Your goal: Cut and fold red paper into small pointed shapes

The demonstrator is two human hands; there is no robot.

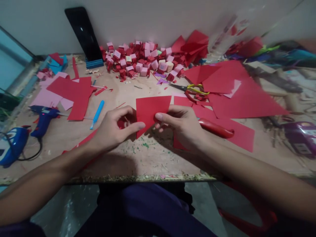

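Both of my hands pinch one red paper sheet point(150, 110) just above the wooden table point(158, 158). My left hand point(116, 126) grips its lower left corner between thumb and fingers. My right hand point(181, 125) holds the right edge, thumb on top. The sheet is roughly square, with a point hanging down between the hands. A red-handled tool point(216, 128) lies just right of my right hand on more red paper.
A heap of small red and pink paper cubes point(140, 59) sits at the back. Scissors point(194, 90) lie on large red sheets point(237, 95) at the right. A blue glue gun point(43, 120), a blue pen tool point(97, 113) and a propped black phone point(85, 33) are at the left.
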